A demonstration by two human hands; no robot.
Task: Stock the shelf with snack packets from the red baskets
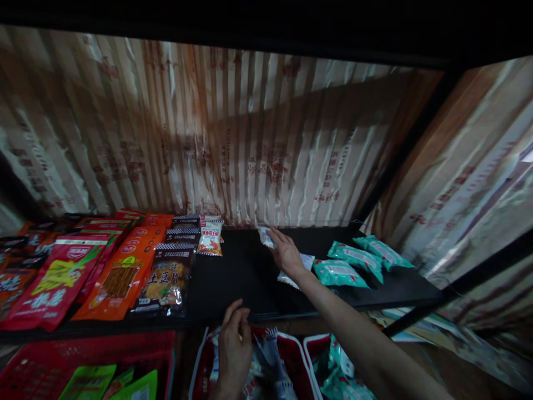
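Observation:
My right hand (287,254) reaches over the black shelf (233,278) with its fingers closed on a small white and blue snack packet (265,238). Under my right wrist lies another pale snack packet (307,262), partly covered. My left hand (235,347) is at the shelf's front edge, above a red basket with a white rim (306,361). Its fingers are loosely bent and apart, and I see nothing in them. Blue and white packets (270,353) fill that basket, partly hidden by my left hand.
On the shelf's right lie several teal packets (341,273). To the left are a small white-orange packet (210,238), dark potato-slice bags (164,278), orange bags (120,278) and red bags (58,278). Below stand a red basket (145,347) with green bags and another basket with teal packets (339,366).

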